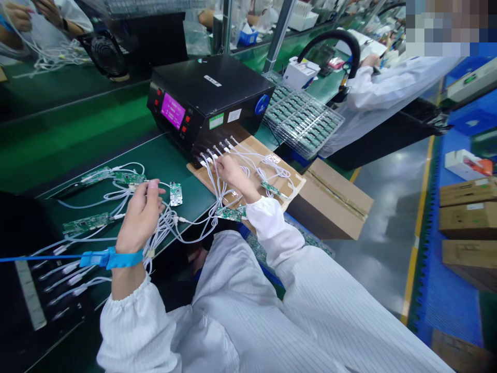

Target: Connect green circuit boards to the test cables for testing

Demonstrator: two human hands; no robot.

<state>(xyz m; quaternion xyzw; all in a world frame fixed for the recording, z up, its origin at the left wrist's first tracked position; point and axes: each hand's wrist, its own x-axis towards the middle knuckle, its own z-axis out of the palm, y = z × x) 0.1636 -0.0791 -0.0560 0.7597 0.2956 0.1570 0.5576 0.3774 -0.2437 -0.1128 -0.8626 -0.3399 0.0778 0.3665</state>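
Note:
My left hand (142,215) wears a blue wrist strap (112,257) and is closed on a bundle of white cables (166,223) over the green mat. A small green circuit board (176,193) lies just right of its fingers. My right hand (232,173) reaches to the white plugs (213,154) at the front of the black tester box (209,96), fingers pinched on one white cable there. More green boards (128,177) on cables lie to the left. Another board (231,213) sits under my right wrist.
A tray of green boards (306,122) stands right of the tester, with a cardboard box (330,199) below it. A brown board (279,178) lies under the cables. Another person in a white coat (392,88) works at the back right. Cartons (468,207) are stacked far right.

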